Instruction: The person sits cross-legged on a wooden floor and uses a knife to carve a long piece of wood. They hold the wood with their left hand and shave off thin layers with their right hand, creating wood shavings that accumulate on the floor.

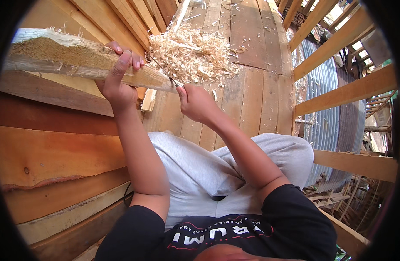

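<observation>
A long, roughly shaped piece of wood (65, 51) reaches in from the left and narrows to a tapered end near the middle. My left hand (117, 85) is wrapped round it a little back from that end, thumb on the near face and fingertips over the far edge. In my closed right hand (197, 102) is a knife, its handle mostly hidden by the fingers. The thin dark blade (161, 68) slants up and left from that hand across the tapered end; whether its edge bites into the wood, I cannot tell.
Curled wood shavings (193, 54) lie heaped on the plank floor (245, 102) just beyond my hands. Stacked boards (60, 152) line the left side. On the right, a slatted wooden railing (343, 93) runs along the floor's edge, with corrugated metal sheets (324, 87) below it.
</observation>
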Available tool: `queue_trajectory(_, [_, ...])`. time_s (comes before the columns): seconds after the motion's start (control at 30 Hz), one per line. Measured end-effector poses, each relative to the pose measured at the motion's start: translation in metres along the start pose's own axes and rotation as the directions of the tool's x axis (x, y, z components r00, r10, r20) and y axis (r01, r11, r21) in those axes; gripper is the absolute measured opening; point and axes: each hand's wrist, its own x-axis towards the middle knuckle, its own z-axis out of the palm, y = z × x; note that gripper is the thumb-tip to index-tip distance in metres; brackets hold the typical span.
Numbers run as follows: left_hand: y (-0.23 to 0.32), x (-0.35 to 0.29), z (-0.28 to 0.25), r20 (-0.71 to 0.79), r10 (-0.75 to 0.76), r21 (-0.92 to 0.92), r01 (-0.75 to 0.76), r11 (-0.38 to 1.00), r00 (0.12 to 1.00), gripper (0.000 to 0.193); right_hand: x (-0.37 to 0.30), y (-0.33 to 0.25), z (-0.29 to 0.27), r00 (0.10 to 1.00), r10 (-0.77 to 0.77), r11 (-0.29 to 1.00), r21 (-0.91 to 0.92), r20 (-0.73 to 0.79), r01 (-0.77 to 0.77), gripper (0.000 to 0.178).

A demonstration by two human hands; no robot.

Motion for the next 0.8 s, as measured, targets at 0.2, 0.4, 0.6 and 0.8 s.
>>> queue_trajectory(0.2, [-0.003, 0.005, 0.004, 0.038, -0.035, -0.04, 0.036, 0.999, 0.999, 0.022, 0.031, 0.138, 0.053, 0.957, 0.289, 0.951, -0.12, 0.017, -0.285, 0.041])
queue_trajectory(0.4, [0.0, -0.001, 0.005, 0.007, -0.022, -0.081, 0.023, 0.996, 1.0, 0.024, 0.014, 0.024, 0.013, 0.995, 0.082, 0.997, -0.001, -0.048, -0.082, 0.043])
queue_trajectory(0.6, [-0.005, 0.006, -0.008, 0.022, -0.006, -0.148, 0.009, 0.989, 1.0, 0.025, 0.035, 0.107, 0.043, 0.869, 0.457, 0.88, 0.044, 0.19, -0.472, 0.046])
queue_trajectory(0.8, [-0.005, 0.001, -0.006, 0.071, -0.046, -0.143, 0.056, 0.988, 0.996, 0.026, 0.027, 0.056, 0.031, 0.995, 0.072, 0.996, 0.053, -0.067, -0.068, 0.05])
